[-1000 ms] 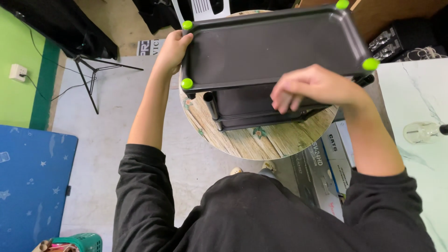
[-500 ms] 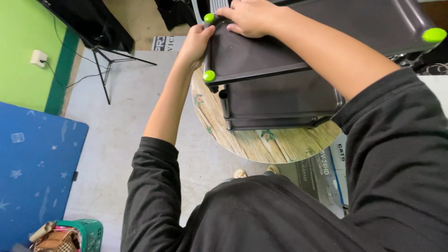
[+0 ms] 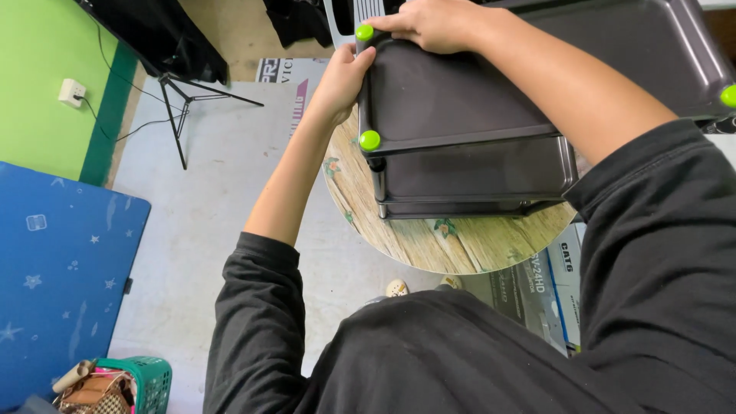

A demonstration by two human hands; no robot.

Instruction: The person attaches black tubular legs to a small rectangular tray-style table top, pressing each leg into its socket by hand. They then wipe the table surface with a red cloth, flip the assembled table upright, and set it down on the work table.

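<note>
A dark grey plastic rack of stacked trays [image 3: 460, 115] with green round caps [image 3: 370, 140] on its corner posts stands on a round wood-patterned table [image 3: 429, 241]. My left hand [image 3: 341, 77] presses against the top tray's left edge, between two green caps. My right hand [image 3: 429, 23] reaches across and grips the far left corner of the top tray, next to the upper green cap [image 3: 364, 32]. A lower tray [image 3: 475, 180] shows beneath the top one.
A black tripod stand [image 3: 180, 103] stands on the grey floor at left, by a green wall with a socket [image 3: 70, 92]. A blue mat [image 3: 54, 268] and a green basket [image 3: 138, 383] lie lower left. Cardboard boxes [image 3: 537, 287] sit under the table.
My right hand moved from the tray's front right part across to its far left corner. The view shifted right and closer; my left hand stays on the left edge.
</note>
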